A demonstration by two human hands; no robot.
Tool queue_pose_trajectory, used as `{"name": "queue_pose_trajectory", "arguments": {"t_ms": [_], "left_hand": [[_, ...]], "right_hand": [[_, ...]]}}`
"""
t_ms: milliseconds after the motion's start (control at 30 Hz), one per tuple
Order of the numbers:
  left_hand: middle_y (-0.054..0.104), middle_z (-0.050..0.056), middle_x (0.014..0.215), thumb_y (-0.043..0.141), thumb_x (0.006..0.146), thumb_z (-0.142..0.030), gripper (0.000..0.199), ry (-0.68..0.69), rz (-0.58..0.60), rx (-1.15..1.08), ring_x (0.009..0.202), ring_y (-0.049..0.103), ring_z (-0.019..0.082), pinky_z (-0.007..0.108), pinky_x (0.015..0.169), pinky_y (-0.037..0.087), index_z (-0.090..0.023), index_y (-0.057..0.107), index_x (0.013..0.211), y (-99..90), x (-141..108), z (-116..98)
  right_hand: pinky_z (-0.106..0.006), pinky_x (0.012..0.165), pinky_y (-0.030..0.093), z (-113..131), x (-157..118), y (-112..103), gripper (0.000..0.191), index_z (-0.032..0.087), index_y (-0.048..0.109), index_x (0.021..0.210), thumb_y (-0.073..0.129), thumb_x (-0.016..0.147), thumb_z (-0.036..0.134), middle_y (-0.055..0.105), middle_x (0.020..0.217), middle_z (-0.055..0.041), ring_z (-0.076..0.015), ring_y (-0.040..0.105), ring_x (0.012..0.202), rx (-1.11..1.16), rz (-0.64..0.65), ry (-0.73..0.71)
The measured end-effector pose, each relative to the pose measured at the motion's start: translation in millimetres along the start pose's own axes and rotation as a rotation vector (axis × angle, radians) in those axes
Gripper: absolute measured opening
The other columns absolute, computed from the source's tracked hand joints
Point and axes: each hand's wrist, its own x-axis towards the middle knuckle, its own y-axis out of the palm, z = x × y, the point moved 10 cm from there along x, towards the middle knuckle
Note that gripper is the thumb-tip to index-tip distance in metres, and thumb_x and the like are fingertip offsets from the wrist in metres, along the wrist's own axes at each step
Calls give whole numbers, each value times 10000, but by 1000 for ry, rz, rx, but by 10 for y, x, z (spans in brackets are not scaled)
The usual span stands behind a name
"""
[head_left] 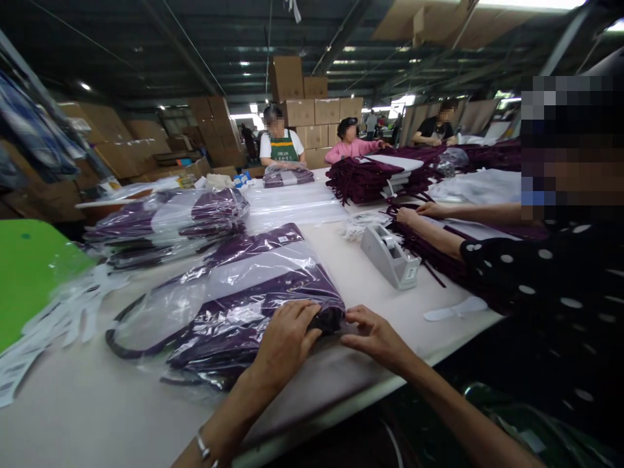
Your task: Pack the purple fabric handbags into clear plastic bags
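Note:
A folded dark purple garment with a pale paper band lies in a clear plastic bag [253, 286] on the table before me. Its dark strap loop [117, 341] spreads out on the left. My left hand [287, 335] grips the bag's near right corner, fingers on top and thumb at the edge. Just to the right, my right hand [373, 335] has its thumb and forefinger apart, the fingertips at that same corner; I see nothing held in it. Beyond the hands stands a grey tape dispenser [390, 257].
Bagged purple garments [170, 218] are stacked at the left, by white paper strips [63, 309] and a green board [34, 279]. A co-worker in a polka-dot sleeve [531, 260] handles purple cloth at the right. Clear plastic bags [292, 205] lie farther back, before other workers.

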Motion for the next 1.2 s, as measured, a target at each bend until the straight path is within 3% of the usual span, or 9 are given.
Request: {"name": "queue_pose_trajectory", "arguments": {"t_ms": [100,267,400,467,567,767,967,1067,1200], "left_hand": [[656,35,1035,603,899,-149,269,-16,37,-10,957,615,220,401,865,540,-228,592,1155,180,59,-15],[617,30,902,509,946,-131,163,48,-15,20,848,574,197,351,778,520,-204,624,1036,265,-82,-28],[618,34,853,468,971,-146,184,133,-134,87,784,540,187,333,718,492,-179,627,1057,302,-207,-81],[622,42,848,457,971,-136,213,165,-161,135,764,536,188,335,696,487,-158,616,1111,339,-257,-108],[640,67,910,451,968,-132,279,191,-137,188,805,563,196,351,726,501,-140,588,1211,397,-307,-129],[665,101,1084,523,939,-142,369,180,-96,227,943,609,233,399,818,510,-145,542,1308,430,-329,-110],[676,116,1121,599,912,-242,421,183,-86,206,1011,621,262,418,858,518,-128,532,1312,382,-363,-133],[670,124,1190,596,915,-270,440,198,-101,213,1121,602,282,448,940,500,-128,528,1326,290,-403,-156],[617,111,1345,470,959,-174,435,253,-180,288,1308,504,253,432,1087,416,-124,486,1391,130,-410,-195]], "right_hand": [[-320,898,440,129,11,122,92,201,724,851,645,824,162,623,978,-46,-193,572,990,-124,-3,-131],[-266,713,423,119,107,267,229,189,630,683,489,798,50,574,763,-17,-151,544,768,-246,-34,-194],[-264,654,408,11,227,232,131,206,593,770,559,728,87,565,736,6,-142,517,681,-280,-139,-122],[-276,685,431,7,276,190,239,210,596,903,573,698,89,590,855,-10,-138,529,699,-278,-183,-120],[-275,667,451,-92,357,116,363,219,574,1048,598,698,127,606,881,-3,-125,546,674,-142,-160,3],[-292,688,506,-267,264,213,668,176,443,1283,748,694,257,678,940,-35,-149,639,756,429,136,461],[-239,592,429,-206,248,340,1080,138,287,1486,879,598,300,634,712,50,-119,570,629,288,180,451],[-243,609,436,-156,264,411,1068,188,323,1474,883,567,247,634,738,54,-129,586,659,333,122,406],[-279,659,495,-43,186,532,942,218,397,1381,845,553,174,685,892,5,-150,637,730,693,62,518]]}}
